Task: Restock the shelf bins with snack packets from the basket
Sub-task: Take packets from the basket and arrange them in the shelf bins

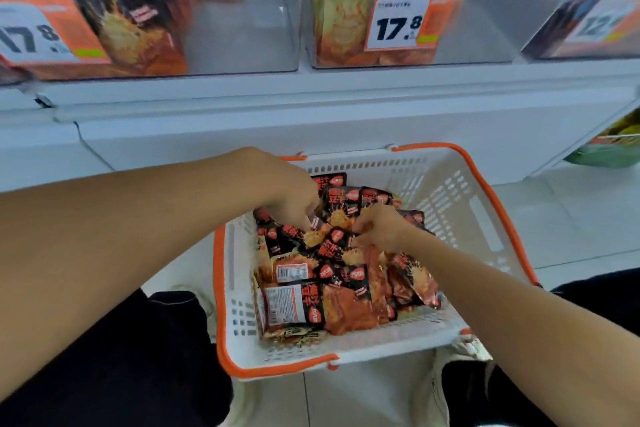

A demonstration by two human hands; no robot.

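You are at the gathering step: both hands are down in the basket (460,184), which sits on the floor below the shelf bins. Your left hand (287,194) reaches into the far side of the basket, fingers curled down onto the black-and-orange snack packets (332,274); whether it has one pinched, I cannot tell. Your right hand (379,227), toward the middle of the basket, has its fingers curled among the packets and looks to be gripping one. The packets are heaped loosely in the basket. Above it, the left bin (242,28) holds matching black packets with room to spare. Next, I judge, you need a firm hold on a few, then a lift up to that bin.
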